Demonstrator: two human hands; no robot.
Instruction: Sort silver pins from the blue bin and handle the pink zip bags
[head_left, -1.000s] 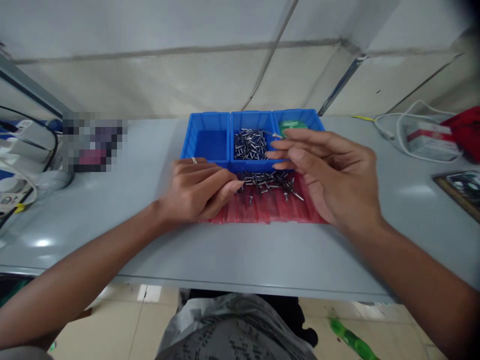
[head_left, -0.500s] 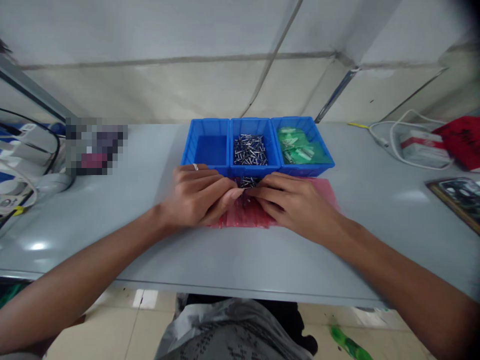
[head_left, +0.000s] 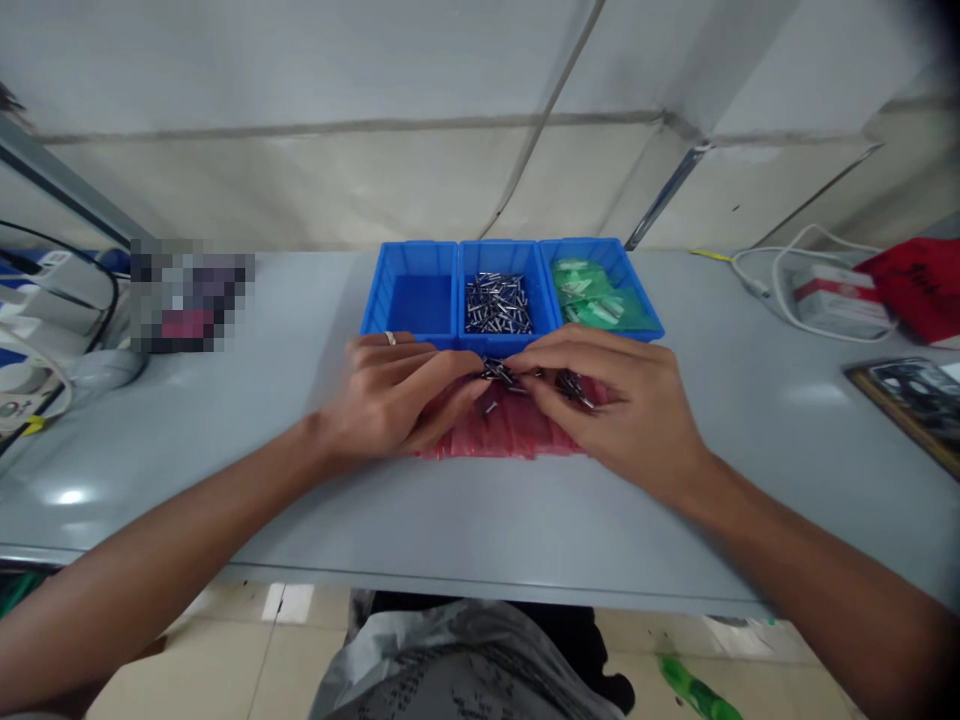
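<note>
My left hand (head_left: 390, 395), a ring on one finger, lies on a red plastic sheet (head_left: 517, 435), its fingers bent and pressed together, the tips at the edge of a pile of small metal pins (head_left: 496, 373). My right hand (head_left: 619, 400) arches over the same pile, fingertips pinched down among the pins. What the pinch holds is hidden. Just behind stand three joined blue bins (head_left: 459, 262): the left one looks bare, the middle one holds metal pins (head_left: 498, 303), and the right one holds green packets (head_left: 594, 297).
The grey table's front edge (head_left: 480, 580) runs close to my body. A white box with cables (head_left: 836, 297), a red bag (head_left: 919, 285) and a dark framed item (head_left: 915, 390) lie at the right. White devices with cables (head_left: 41, 310) sit at the left.
My right hand came down from the middle bin to the pile on the red sheet and now has shifted slightly right, fingers pinching among the pins. My left hand stayed put.
</note>
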